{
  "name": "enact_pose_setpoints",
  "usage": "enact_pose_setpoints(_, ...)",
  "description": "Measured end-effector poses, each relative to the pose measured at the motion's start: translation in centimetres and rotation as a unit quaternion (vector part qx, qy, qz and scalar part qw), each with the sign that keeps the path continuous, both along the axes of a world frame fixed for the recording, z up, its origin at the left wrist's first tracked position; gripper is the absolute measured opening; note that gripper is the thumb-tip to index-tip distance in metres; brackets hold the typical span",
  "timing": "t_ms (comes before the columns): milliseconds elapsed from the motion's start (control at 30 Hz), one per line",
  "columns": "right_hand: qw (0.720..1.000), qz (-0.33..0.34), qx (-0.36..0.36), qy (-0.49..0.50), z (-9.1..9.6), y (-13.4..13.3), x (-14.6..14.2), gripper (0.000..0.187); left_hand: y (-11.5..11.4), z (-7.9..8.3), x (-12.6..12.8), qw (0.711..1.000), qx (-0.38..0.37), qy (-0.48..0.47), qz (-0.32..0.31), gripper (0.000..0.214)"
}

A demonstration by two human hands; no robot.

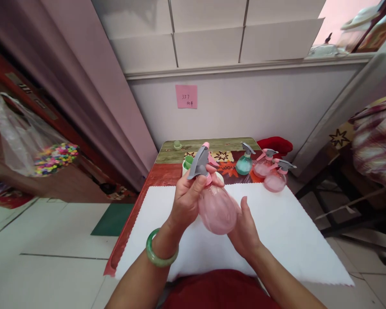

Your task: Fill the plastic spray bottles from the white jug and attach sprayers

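Observation:
A spray bottle (218, 210) with a rounded clear-pink body, grey head and pink nozzle is tilted above the white cloth. My left hand (188, 195), with a green bangle on its wrist, is closed around the bottle's neck below the grey head. My right hand (246, 229) lies open along the bottle's lower right side, thumb stretched up and away. Its other fingers are partly hidden behind the body. Beyond, at the table's right, stand a green spray bottle (244, 165) and two pink ones, a rear one (261, 168) and a nearer one (274, 182).
The white cloth (276, 240) covers the near part of the wooden table. Green cups (188, 162) stand behind my left hand, and a small green lid (177, 145) sits farther back. A pink note (186, 96) is stuck to the wall. A dark stool (328, 201) is at right.

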State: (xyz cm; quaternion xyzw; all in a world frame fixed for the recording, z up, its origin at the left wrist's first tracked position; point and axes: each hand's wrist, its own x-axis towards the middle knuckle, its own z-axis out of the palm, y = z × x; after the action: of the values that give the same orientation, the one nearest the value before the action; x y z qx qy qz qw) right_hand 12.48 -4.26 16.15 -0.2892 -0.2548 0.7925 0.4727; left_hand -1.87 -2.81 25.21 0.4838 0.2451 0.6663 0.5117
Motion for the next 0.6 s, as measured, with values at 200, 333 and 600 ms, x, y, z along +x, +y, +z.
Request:
enact_pose_setpoints(200, 0.941, 0.289, -0.127, 0.125, -1.2, 0.7, 1.4, 0.098, -0.1, -0.1, 0.0, 0.997, 0.005, 0.040, -0.071, 0.021)
enact_pose_setpoints(333, 0.966, 0.202, -0.103, 0.126, -1.8, 0.4, 1.5, 0.082, -0.4, 0.3, 0.1, 0.994, 0.001, 0.103, -0.033, 0.019)
enact_pose_setpoints(600, 0.993, -0.077, 0.094, 0.002, -3.1, -0.4, 0.8, 0.095, -0.4, 1.5, 0.7, 0.992, -0.039, 0.106, 0.060, 0.025)
